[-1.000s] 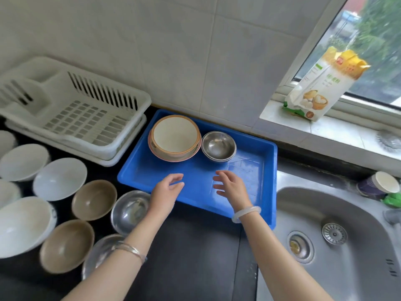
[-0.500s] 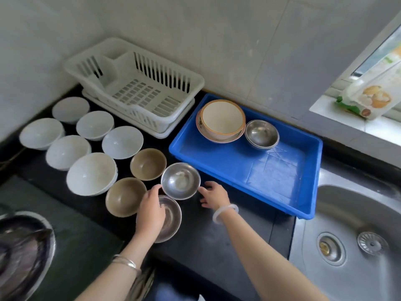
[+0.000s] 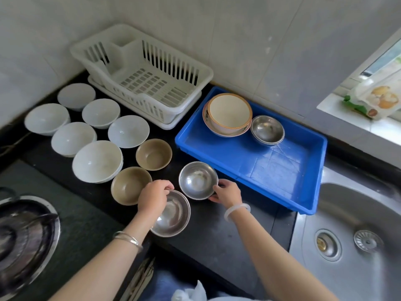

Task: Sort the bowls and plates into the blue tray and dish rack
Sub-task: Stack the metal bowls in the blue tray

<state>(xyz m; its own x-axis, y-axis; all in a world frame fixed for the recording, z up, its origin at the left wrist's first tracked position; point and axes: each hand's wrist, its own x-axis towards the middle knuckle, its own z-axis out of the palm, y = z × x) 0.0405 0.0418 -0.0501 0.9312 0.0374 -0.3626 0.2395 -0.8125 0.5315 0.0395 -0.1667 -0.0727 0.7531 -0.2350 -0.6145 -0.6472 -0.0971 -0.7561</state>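
Both hands are pinching steel bowls by their rims. My left hand (image 3: 154, 197) grips the far rim of the near steel bowl (image 3: 173, 216), with the fingers curled over the edge. My right hand (image 3: 227, 193) holds the right side of the other steel bowl (image 3: 198, 180), thumb on the rim. I cannot tell if either bowl is lifted off the black counter (image 3: 217, 231); the two are just beside each other, close to the blue tray's near left corner.

I see the blue tray (image 3: 282, 170) to the right of them. Inside it, at the back, a cream bowl (image 3: 229, 114) sits on a pink-edged plate (image 3: 217, 132), and stacked steel bowls (image 3: 267, 130) sit just beside it.

I see the white dish rack (image 3: 143, 74) by the wall, left of the tray, with no dishes in it.

Two brown bowls (image 3: 153, 154) (image 3: 128, 185) and six white bowls (image 3: 97, 160) wait on the counter to the left. A sink (image 3: 358, 213) is on the right.
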